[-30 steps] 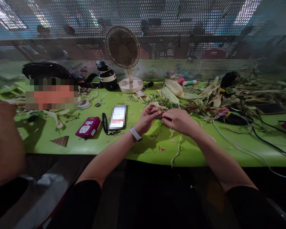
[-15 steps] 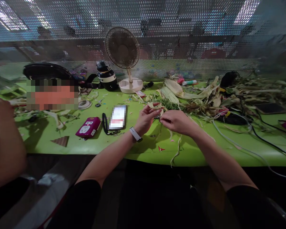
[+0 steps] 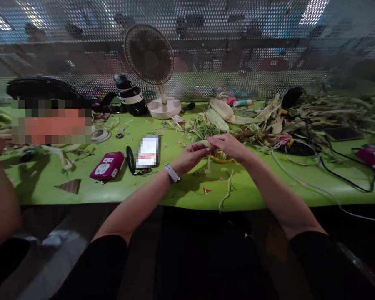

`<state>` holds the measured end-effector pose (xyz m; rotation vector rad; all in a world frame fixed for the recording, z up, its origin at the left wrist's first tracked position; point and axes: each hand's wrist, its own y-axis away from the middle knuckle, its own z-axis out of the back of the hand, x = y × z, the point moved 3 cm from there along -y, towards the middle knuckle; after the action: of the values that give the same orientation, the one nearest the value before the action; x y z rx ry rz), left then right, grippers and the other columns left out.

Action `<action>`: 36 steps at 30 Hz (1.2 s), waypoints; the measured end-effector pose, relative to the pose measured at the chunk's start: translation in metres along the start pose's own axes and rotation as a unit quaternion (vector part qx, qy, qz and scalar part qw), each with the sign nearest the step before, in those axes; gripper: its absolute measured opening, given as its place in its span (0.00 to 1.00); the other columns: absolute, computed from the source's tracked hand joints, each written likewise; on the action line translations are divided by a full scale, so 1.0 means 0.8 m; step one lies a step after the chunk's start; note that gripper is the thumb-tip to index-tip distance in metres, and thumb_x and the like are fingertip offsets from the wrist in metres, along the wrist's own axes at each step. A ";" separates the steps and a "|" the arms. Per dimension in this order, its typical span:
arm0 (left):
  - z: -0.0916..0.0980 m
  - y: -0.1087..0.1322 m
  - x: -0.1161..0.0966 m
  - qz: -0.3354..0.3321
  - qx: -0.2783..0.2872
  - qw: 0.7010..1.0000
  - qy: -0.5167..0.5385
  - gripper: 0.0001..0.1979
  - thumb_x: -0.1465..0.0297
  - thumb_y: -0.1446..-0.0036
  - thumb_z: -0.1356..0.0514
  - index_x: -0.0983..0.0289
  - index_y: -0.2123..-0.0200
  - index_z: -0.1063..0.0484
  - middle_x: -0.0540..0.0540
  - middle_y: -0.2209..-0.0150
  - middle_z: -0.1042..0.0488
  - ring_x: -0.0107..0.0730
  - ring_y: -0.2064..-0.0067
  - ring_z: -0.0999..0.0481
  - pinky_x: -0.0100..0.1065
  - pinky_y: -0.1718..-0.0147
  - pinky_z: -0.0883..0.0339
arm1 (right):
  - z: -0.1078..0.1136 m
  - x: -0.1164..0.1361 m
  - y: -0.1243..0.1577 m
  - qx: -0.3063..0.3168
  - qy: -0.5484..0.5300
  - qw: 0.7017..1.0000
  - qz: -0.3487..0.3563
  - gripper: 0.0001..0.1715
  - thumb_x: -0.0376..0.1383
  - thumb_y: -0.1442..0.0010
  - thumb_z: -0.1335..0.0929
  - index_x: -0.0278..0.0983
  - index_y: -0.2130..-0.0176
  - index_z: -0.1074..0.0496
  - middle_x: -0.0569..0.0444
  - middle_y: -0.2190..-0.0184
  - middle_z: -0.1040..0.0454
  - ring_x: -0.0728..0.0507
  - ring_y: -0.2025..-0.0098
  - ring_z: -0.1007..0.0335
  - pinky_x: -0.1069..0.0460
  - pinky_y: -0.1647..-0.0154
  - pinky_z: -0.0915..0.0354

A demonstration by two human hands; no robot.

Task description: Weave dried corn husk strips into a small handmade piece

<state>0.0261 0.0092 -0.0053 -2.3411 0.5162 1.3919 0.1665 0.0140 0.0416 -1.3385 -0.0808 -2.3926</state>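
My left hand (image 3: 192, 157), with a pale watch band at the wrist, pinches a pale piece of corn husk (image 3: 205, 143). My right hand (image 3: 228, 146) closes over the same piece from the other side, its fingertips meeting the left ones. A strip of the husk hangs below the fingers. Under my right palm shows a yellow curved thing (image 3: 221, 160), mostly hidden, whose kind I cannot make out. Just behind the hands lie green stringy fibres (image 3: 206, 132) and larger dried corn husks (image 3: 220, 111). A loose husk strip (image 3: 227, 191) lies near the table edge.
On the green table (image 3: 175, 196) are a phone (image 3: 148, 152), a purple box (image 3: 108, 166), a fan (image 3: 164, 107), a black bottle (image 3: 133, 100) and a glue stick (image 3: 242, 102). Cables (image 3: 315, 185) and plant stalks (image 3: 331, 110) spread right. Another person's arm (image 3: 1, 196) is at left.
My right hand has shifted from a fist beside the husk to fingers laid over it, meeting my left fingertips. The yellow thing now shows beneath. The whole view has shifted slightly.
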 end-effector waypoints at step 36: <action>0.018 -0.003 -0.034 -0.015 0.073 0.993 -0.094 0.17 0.70 0.57 0.27 0.65 0.65 0.29 0.50 0.69 0.24 0.23 0.66 0.24 0.29 0.60 0.31 | 0.022 -0.006 0.004 0.122 -0.097 0.987 0.043 0.25 0.54 0.48 0.29 0.34 0.68 0.27 0.56 0.74 0.31 0.50 0.71 0.39 0.53 0.68 0.43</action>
<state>0.0041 0.0215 0.0122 -2.0699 0.5069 1.4891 0.1840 0.0170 0.0470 -1.4197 -0.3505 -2.0974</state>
